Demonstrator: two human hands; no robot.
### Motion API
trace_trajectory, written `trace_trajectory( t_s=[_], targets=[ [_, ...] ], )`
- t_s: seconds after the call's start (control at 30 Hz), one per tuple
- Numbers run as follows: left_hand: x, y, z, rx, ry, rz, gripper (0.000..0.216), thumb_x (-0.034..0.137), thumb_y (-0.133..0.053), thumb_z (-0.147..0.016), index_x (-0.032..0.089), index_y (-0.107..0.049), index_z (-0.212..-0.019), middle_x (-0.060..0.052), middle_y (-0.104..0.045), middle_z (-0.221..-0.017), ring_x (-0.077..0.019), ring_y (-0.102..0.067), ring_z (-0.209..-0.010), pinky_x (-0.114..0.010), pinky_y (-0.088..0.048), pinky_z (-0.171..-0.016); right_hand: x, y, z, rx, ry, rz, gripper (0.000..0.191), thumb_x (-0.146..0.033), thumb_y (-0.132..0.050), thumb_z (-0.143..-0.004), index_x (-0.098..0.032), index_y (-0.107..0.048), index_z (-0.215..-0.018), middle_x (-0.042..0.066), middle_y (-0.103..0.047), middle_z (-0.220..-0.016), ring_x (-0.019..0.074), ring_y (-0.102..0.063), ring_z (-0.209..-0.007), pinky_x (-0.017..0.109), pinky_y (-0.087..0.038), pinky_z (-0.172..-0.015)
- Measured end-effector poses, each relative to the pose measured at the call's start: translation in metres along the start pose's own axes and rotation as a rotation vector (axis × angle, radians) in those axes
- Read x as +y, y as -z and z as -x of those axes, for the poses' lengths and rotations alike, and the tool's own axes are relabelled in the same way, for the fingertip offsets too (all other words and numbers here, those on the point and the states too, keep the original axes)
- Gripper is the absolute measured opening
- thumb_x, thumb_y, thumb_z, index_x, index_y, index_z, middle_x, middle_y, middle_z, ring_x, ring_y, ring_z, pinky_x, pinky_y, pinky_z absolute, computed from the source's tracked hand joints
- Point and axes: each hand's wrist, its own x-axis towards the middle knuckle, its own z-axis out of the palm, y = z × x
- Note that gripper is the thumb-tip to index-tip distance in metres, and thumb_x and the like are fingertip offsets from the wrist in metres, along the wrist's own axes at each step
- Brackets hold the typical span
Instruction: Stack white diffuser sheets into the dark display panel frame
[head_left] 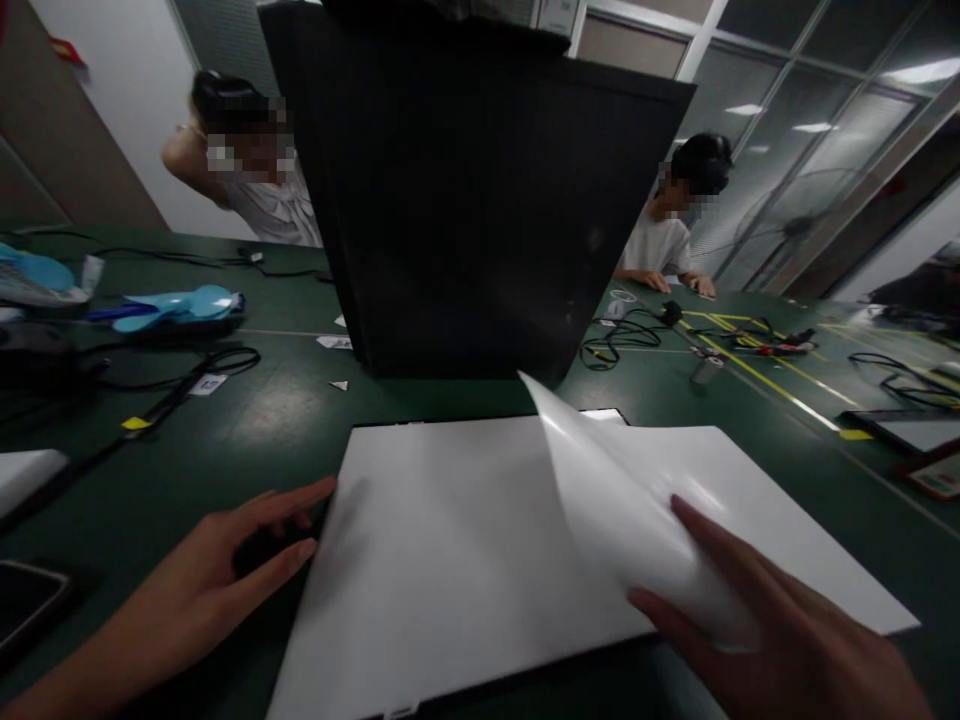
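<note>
A flat white panel [435,540] with thin black edges lies on the green table before me. A glossy white sheet [600,490] curls up over its right part and extends past the panel's right side. My right hand [780,620] holds the sheet, its thumb and forefinger against the curled part; the other fingers are hidden. My left hand [217,570] is open at the panel's left edge, thumb and forefinger apart. The forefinger's tip is at the edge; whether it touches I cannot tell.
A large black panel [480,220] stands upright behind the white one. Cables [202,370] and blue items [180,305] lie at left, with a dark device [30,600] near my left arm. More cables [622,335] lie at right. Two people [274,200] sit across the table.
</note>
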Motion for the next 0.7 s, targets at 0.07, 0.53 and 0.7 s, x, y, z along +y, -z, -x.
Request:
trace_trajectory(
  t_s=[0.07,0.53,0.7],
  targets=[
    [0.012,0.002,0.002,-0.111,-0.040,0.023,0.067,0.075,-0.057,-0.099,0.043,-0.061,-0.158,-0.003,-0.075,-0.145,-0.0325,-0.073,-0.125,-0.045,-0.063,-0.104,-0.043,-0.002,-0.025,0.058,0.159,0.047,0.093,-0.063,-0.066,-0.102,-0.027,-0.027,-0.179,0.015,-0.068,-0.151,0.0433,-0.081,-0.105,0.057,-0.073,-0.075],
    [0.030,-0.007,0.006,-0.007,-0.197,-0.048,0.057,0.067,-0.053,-0.106,0.038,-0.063,-0.154,-0.005,-0.072,-0.150,-0.0309,-0.066,-0.137,-0.051,-0.056,-0.118,-0.128,-0.078,-0.026,-0.098,0.528,0.006,0.116,-0.094,-0.059,-0.091,-0.012,-0.043,-0.170,0.031,-0.059,-0.156,0.0494,-0.072,-0.127,0.050,-0.071,-0.080],
    [0.018,-0.015,0.003,0.025,-0.237,-0.158,0.061,0.068,-0.056,-0.104,0.045,-0.054,-0.161,-0.004,-0.060,-0.163,-0.0350,-0.055,-0.151,-0.063,-0.046,-0.127,-0.134,-0.077,-0.028,-0.164,0.631,-0.138,0.064,-0.045,-0.066,-0.106,-0.027,-0.053,-0.166,0.015,-0.061,-0.161,0.0368,-0.070,-0.135,0.041,-0.067,-0.094]
  ],
)
